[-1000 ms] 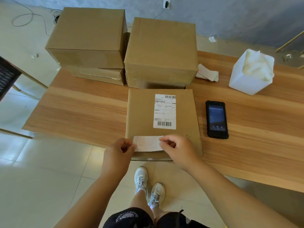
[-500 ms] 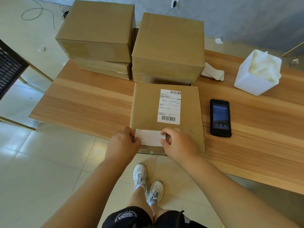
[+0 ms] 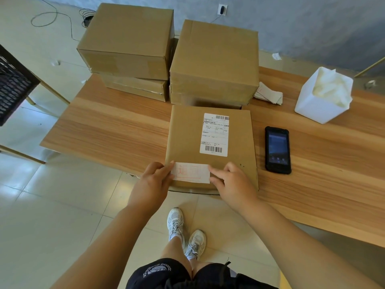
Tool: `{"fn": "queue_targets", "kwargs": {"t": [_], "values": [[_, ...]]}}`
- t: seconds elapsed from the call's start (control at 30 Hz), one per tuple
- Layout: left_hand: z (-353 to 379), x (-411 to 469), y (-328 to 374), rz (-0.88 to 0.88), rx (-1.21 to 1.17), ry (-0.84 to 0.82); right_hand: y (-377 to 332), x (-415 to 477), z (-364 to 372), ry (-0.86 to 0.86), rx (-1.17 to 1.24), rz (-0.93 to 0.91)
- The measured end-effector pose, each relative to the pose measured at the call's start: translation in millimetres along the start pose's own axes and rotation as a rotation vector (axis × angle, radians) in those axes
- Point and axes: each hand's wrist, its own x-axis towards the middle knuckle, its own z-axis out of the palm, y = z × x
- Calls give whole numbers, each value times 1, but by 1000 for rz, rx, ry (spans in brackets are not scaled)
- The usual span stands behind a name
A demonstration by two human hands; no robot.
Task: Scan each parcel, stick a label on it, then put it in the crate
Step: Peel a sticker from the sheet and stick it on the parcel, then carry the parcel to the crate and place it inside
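Observation:
A flat brown parcel [image 3: 187,134] lies at the table's near edge, with a white shipping label [image 3: 214,134] on its top. A small white label with red print [image 3: 190,172] rests flat on the parcel's near left corner. My left hand [image 3: 153,180] pinches the label's left end. My right hand [image 3: 232,181] presses fingertips on its right end. A black handheld scanner [image 3: 277,150] lies screen up on the table to the right of the parcel. The dark mesh crate [image 3: 11,90] stands at the far left, off the table.
Two stacks of cardboard boxes [image 3: 129,44] [image 3: 214,59] stand behind the parcel. A pile of spare labels [image 3: 269,94] lies right of the stacks. A white container of crumpled paper [image 3: 325,94] sits at the back right. The wooden table [image 3: 108,126] runs left to right.
The small label has gone from being held just above the parcel's near edge to lying flat on its corner, with both hands still at its ends. The view has shifted slightly.

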Motion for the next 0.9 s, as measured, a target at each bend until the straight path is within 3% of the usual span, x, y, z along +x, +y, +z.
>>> {"fn": "queue_targets", "kwargs": {"t": [0.17, 0.37, 0.5, 0.63, 0.9], "values": [[-8, 6, 0, -175, -127, -14, 7, -3, -16, 58, -17, 73], [-10, 25, 13, -374, -277, -6, 27, 3, -44, 334, -37, 287], [-4, 34, 17, -505, -359, -141, 35, 13, -52, 203, 142, 487], [-3, 33, 18, -458, -422, -229, 41, 22, -49, 79, 463, 515], [-19, 16, 6, -547, -583, -158, 33, 30, -49, 120, 407, 549]]}}
